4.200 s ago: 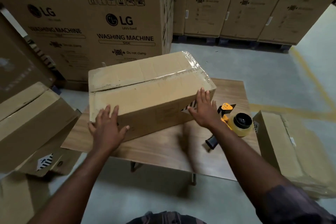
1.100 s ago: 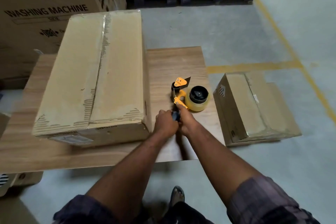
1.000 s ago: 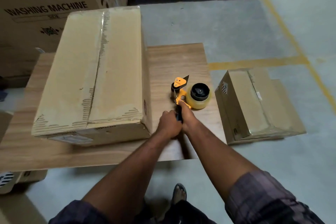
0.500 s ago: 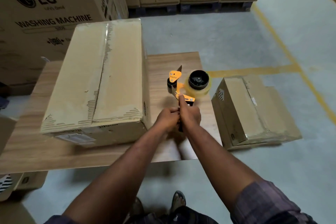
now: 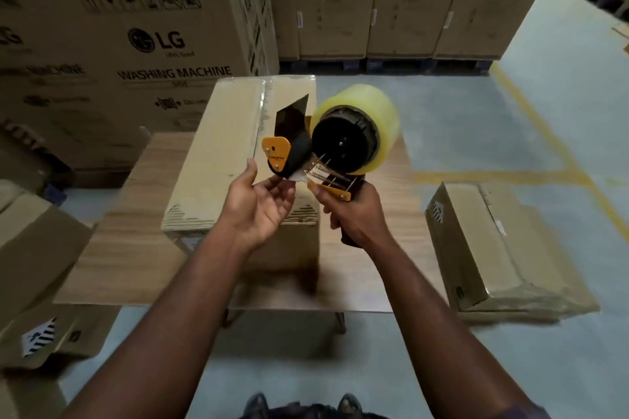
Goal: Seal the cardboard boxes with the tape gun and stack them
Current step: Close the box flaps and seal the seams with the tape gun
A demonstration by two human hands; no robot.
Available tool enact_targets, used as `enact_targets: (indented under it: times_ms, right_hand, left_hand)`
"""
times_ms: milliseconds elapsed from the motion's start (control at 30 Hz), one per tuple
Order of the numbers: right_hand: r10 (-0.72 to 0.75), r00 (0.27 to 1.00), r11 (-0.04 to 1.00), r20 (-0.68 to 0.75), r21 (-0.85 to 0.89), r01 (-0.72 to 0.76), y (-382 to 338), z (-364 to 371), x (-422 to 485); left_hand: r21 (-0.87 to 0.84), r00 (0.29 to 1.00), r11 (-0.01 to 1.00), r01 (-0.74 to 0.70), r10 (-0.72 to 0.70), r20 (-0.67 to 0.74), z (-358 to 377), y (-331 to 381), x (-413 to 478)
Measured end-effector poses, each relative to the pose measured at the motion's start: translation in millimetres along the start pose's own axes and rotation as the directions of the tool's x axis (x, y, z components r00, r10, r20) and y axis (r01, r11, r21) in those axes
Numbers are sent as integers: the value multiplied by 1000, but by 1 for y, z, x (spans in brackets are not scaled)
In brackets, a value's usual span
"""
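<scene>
My right hand (image 5: 355, 213) grips the black handle of the orange tape gun (image 5: 343, 143) and holds it up in the air above the table, its yellowish tape roll facing me. My left hand (image 5: 262, 206) is palm up with fingers apart, its fingertips at the loose tape end just under the gun's front roller. Behind and below the gun lies a long cardboard box (image 5: 224, 133) on the wooden table (image 5: 136, 248), its top seam running away from me with clear tape along the far part.
A taped cardboard box (image 5: 493, 248) lies on the floor right of the table. More boxes (image 5: 34, 248) sit at the left. Tall LG washing machine cartons (image 5: 153, 44) stand behind the table and along the back. Yellow lines mark the grey floor at right.
The tape gun was lifted off the table by my right hand and raised towards me. My left hand let go of the handle and moved to the gun's front.
</scene>
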State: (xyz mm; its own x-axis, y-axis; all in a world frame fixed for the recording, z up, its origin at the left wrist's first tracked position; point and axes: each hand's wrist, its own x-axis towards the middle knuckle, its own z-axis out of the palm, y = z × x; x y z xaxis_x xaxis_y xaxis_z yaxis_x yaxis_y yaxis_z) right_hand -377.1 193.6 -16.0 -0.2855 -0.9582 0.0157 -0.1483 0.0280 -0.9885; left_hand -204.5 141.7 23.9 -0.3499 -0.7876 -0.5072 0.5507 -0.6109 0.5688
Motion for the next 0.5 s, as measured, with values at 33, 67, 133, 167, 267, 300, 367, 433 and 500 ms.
enact_targets:
  times_ms: [33,67,133,167,267,300,367,433,500]
  right_hand:
    - [-10,998,1000,61,-8,10,-6,3,-2]
    - [-23,991,1000,132,-17,26,-14,10,-3]
    - [-45,966,997,255,-52,60,-28,22,-4]
    - [-52,954,993,294,-84,80,-34,28,-4]
    - [-71,945,979,318,-157,127,-50,48,-1]
    - [-86,948,976,305,-164,141,-52,56,-1]
    - [-124,955,969,271,-175,175,-53,70,-2]
    - [-164,954,957,251,-196,216,-51,84,-3]
    - [-194,944,934,267,-244,261,-50,95,-4]
  left_hand:
    - [-14,1000,1000,7,-7,-2,-8,7,-3]
    - [-21,1000,1000,14,-14,-2,-15,16,-8]
    - [-20,999,1000,12,-13,-32,-34,32,-15]
    - [-27,999,1000,8,-10,-52,-44,39,-17]
    - [-60,998,998,9,-13,-66,-71,53,-27]
    - [-82,998,997,11,-15,-57,-81,58,-31]
    - [-128,999,992,18,-22,-33,-98,66,-36]
    - [-135,999,990,43,-44,-2,-117,75,-37]
    - [-114,997,991,72,-72,-2,-133,83,-36]
